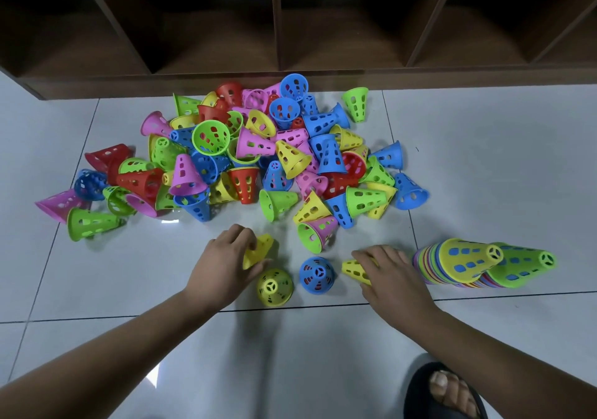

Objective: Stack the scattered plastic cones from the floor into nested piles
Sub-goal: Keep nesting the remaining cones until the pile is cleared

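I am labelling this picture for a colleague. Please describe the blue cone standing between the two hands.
Below the big cone pile, the left hand and the right hand reach onto the floor. Between them the blue cone stands tip up. Only yellow cones are beside it.

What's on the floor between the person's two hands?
In the head view, an upright blue cone stands between the left hand and right hand; an upright yellow cone beside it.

Right hand (pixel 391 271) hiding most of yellow cone (pixel 352 268), foot (pixel 452 391) cropped
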